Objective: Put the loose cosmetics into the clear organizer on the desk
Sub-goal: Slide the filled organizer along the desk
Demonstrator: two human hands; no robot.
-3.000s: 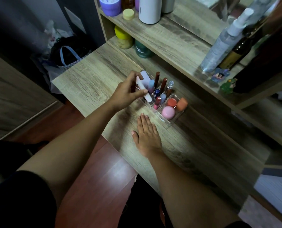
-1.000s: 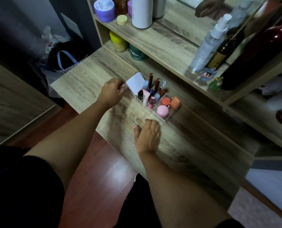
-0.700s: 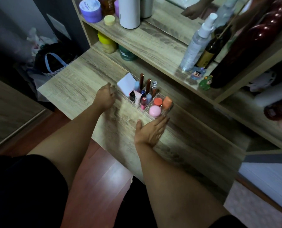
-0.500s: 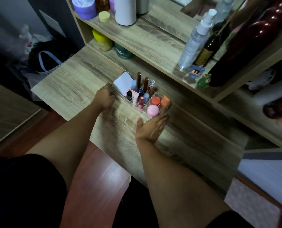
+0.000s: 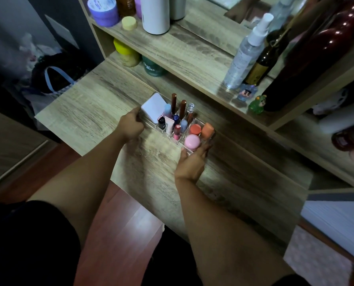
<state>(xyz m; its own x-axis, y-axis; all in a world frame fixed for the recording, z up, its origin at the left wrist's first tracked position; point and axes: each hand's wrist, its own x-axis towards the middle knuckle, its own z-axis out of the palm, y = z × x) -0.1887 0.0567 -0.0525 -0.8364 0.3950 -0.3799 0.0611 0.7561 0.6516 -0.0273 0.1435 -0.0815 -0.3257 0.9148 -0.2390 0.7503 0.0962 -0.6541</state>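
The clear organizer (image 5: 198,121) stands on the wooden desk (image 5: 85,104) below the shelf. It holds a white square compact (image 5: 153,107), a white tube (image 5: 168,125), several upright lip tubes (image 5: 173,101), a pink round case (image 5: 192,141), a red-lidded pot (image 5: 195,129) and an orange sponge (image 5: 208,130). My left hand (image 5: 130,125) is curled on the organizer's left end beside the compact. My right hand (image 5: 190,164) has its fingers against the near right corner, under the pink case. No loose cosmetics show on the desk.
The shelf above carries a spray bottle (image 5: 245,52), a dark bottle, two small figurines (image 5: 246,93), a white bottle (image 5: 155,13) and a purple jar (image 5: 103,10). A yellow-lidded jar (image 5: 126,52) and a green jar (image 5: 152,67) stand under it. A bag (image 5: 54,77) lies on the floor at left.
The white tube went from my left hand into the organizer. My left hand then moved to the organizer's left end, and my right hand slid forward from the desk to its right corner.
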